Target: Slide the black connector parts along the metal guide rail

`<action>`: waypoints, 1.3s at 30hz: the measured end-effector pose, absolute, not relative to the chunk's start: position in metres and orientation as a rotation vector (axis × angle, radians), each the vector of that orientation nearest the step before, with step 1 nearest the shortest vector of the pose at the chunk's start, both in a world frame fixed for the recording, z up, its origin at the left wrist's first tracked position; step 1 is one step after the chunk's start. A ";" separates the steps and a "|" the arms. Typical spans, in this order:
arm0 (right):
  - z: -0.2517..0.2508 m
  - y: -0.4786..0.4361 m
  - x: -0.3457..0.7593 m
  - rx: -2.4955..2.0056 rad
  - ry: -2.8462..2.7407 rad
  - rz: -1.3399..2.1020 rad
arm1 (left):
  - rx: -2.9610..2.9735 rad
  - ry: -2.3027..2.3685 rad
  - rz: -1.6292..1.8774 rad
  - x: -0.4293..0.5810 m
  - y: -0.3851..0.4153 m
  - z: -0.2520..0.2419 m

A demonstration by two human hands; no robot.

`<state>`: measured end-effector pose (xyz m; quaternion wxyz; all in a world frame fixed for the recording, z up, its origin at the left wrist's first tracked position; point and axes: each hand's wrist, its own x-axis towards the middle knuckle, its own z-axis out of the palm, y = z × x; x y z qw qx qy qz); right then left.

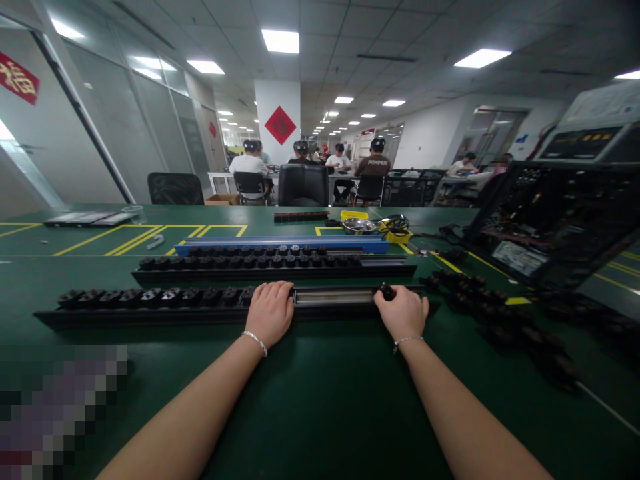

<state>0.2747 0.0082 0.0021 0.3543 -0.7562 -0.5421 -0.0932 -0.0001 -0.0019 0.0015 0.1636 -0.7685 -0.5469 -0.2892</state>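
Observation:
A long black power track rail (165, 321) lies across the green table, with a row of black socket modules (131, 297) along its left part. My left hand (271, 310) is curled over the rail at the right end of that row, covering whatever is under its fingers. To its right, a bare stretch of the metal channel (334, 297) shows. My right hand (404, 312) grips a small black socket module (386, 291) at the rail's right end. Behind lie a second black rail (270, 275) with sockets and a blue rail (240, 245).
Loose black sockets (493, 300) lie in a pile at right, beside an open equipment case (565, 213). A metal bowl (358, 227) and yellow boxes (397, 232) stand farther back. People (373, 163) sit at tables beyond an office chair (303, 185).

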 end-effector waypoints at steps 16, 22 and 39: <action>0.005 0.010 0.286 -2.093 -1.335 -0.175 | -2.177 -1.552 -0.817 -0.001 0.000 -0.001; 0.003 0.012 0.288 -2.064 -1.325 -0.133 | -2.179 -1.554 -0.822 -0.001 0.000 0.000; -0.002 0.015 0.298 -2.033 -1.302 -0.214 | -2.178 -1.552 -0.828 -0.001 0.001 0.000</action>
